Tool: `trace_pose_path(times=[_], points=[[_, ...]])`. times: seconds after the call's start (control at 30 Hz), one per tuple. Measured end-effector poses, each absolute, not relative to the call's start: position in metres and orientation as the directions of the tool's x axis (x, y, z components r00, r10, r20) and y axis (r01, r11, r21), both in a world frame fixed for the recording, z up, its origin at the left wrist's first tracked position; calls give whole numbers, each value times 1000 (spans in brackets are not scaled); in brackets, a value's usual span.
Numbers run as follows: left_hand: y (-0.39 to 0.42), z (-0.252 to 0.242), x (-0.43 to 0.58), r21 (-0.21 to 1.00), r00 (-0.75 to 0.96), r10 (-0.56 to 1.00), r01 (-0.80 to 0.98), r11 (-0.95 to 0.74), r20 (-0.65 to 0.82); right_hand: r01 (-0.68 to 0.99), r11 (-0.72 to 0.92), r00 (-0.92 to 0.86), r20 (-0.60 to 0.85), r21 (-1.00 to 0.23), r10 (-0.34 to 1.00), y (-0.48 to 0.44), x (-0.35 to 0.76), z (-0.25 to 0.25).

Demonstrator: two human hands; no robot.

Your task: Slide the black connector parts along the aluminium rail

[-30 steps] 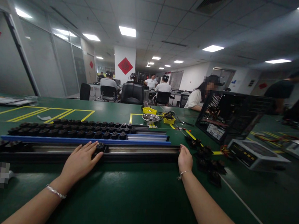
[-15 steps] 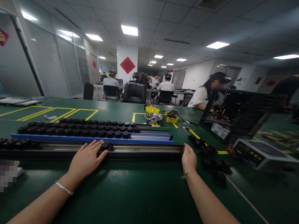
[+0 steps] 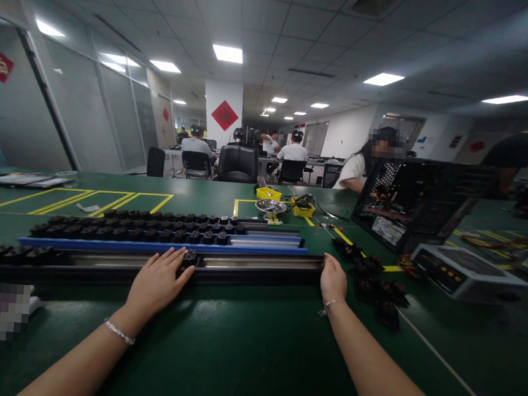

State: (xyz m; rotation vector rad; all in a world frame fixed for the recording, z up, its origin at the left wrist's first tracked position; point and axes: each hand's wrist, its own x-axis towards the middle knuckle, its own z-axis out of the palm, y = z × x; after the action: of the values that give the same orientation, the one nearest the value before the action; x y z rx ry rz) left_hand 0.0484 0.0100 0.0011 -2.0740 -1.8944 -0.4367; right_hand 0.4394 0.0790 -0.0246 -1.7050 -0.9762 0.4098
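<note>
Left hand: fingers spread, touching one black block.
Right hand: curled at rail's end; can't tell if pinching.
Front rail: part-filled, bare stretches left.
Loose black parts: unmounted.

Bare hands, silvery left bracelet, right bracelet (thinner)
</note>
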Motion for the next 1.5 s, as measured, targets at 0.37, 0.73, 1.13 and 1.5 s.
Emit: trace_pose_path(times=[0.37, 0.73, 1.13, 1.5], points=[[10, -1, 49, -27, 96, 884, 995, -94, 457, 401, -69, 605, 207, -914, 769, 82, 441, -28], [10, -5, 48, 39, 67, 895, 995, -93, 440, 393, -85, 593, 182, -916, 784, 82, 441, -27], [6, -6, 58, 7, 41, 897, 999, -49, 439, 384, -70, 600, 192, -921, 777, 83, 442, -29], [4, -3, 64, 20, 38, 887, 998, -54, 460, 350, -43, 618, 196, -936, 761, 86, 442, -33]])
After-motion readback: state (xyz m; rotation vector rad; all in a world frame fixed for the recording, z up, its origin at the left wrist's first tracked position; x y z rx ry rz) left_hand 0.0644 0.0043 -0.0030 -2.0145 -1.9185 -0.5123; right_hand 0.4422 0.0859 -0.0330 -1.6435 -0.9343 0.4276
